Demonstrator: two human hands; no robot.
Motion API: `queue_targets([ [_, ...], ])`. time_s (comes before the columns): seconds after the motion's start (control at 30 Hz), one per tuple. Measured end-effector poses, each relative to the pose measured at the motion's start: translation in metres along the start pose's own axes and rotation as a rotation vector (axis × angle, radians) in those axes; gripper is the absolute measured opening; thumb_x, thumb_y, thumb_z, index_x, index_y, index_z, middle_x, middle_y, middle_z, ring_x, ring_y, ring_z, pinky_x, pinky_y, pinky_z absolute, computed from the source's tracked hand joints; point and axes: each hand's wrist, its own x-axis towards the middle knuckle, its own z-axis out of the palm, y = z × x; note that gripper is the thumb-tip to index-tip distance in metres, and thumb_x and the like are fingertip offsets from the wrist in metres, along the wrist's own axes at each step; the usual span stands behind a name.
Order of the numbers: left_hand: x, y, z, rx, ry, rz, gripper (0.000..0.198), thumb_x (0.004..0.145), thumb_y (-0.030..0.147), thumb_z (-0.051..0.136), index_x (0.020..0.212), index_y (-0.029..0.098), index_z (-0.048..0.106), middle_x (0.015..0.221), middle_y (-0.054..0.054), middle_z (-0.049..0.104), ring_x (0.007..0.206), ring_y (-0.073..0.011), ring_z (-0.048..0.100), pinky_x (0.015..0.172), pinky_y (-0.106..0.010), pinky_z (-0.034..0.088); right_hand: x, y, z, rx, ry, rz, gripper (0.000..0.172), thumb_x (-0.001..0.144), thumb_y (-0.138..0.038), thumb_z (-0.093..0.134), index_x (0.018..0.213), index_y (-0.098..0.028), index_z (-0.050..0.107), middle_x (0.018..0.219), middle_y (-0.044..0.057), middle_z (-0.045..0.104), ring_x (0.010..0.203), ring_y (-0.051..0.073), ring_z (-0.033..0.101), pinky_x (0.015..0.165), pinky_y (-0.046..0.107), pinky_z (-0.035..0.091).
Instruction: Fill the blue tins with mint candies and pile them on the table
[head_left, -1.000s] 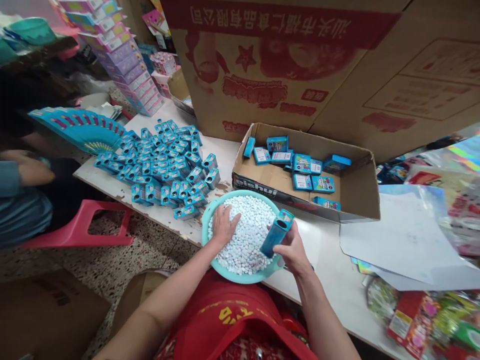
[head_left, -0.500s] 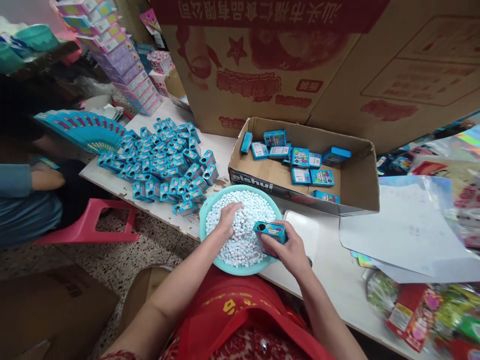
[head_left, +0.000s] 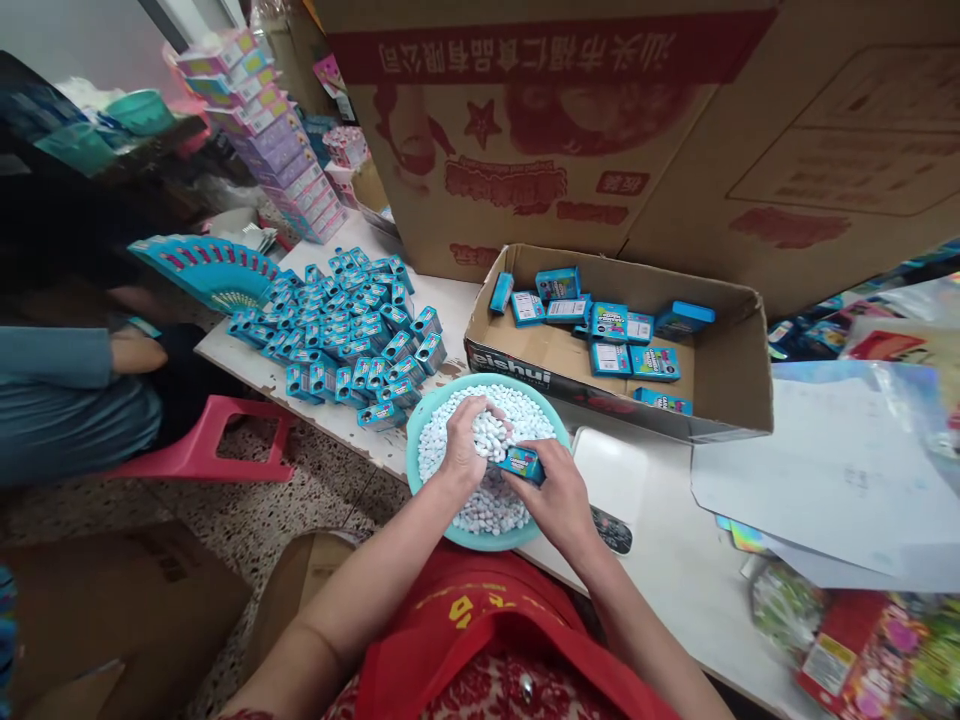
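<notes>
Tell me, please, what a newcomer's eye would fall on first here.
Probably the turquoise basin of white pellets at the centre, where the left hand cups a heap of them beside the small blue box in the right hand. Next might come the crowd of blue boxes on the table to the left, and the large printed carton behind the open cardboard tray.

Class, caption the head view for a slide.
Over a bowl, the left hand cups white pieces beside a box in the right hand.
</notes>
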Motion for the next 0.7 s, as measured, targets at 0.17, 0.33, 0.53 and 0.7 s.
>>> queue_targets([
  [0.17,-0.003,0.003,0.002,0.070,0.037,0.060,0.029,0.064,0.039,0.070,0.067,0.017,0.051,0.061,0.003,0.058,0.052,-0.0134,0.060,0.053,-0.026,0.047,0.001,-0.002,-0.001,0.027,-0.009,-0.016,0.025,0.078,-0.036,0.066,0.099,-0.023,0.060,0.095,0.006,0.063,0.092,0.025,0.056,0.079,0.039,0.046],
  [0.33,0.001,0.009,0.000,0.121,0.009,0.059,0.031,0.066,0.041,0.068,0.063,0.017,0.049,0.057,0.003,0.056,0.051,-0.0129,0.059,0.051,-0.025,0.045,0.003,-0.008,0.005,0.050,0.013,-0.011,0.024,0.078,-0.034,0.067,0.099,-0.024,0.060,0.094,0.006,0.064,0.091,0.025,0.056,0.078,0.039,0.045],
  [0.53,0.010,0.021,-0.002,0.170,-0.066,0.058,0.029,0.066,0.038,0.069,0.064,0.016,0.052,0.060,0.001,0.058,0.051,-0.0120,0.058,0.051,-0.025,0.046,0.007,-0.016,0.016,0.091,0.094,0.054,0.026,0.077,-0.032,0.068,0.100,-0.024,0.060,0.096,0.006,0.064,0.094,0.025,0.057,0.082,0.039,0.045],
  [0.7,0.011,0.022,0.000,0.191,-0.085,0.073,0.030,0.066,0.038,0.070,0.064,0.016,0.051,0.059,0.002,0.056,0.049,-0.0106,0.057,0.048,-0.022,0.045,0.007,-0.016,0.020,0.090,0.120,0.077,0.028,0.074,-0.030,0.070,0.099,-0.022,0.061,0.095,0.006,0.065,0.093,0.025,0.058,0.081,0.038,0.045],
])
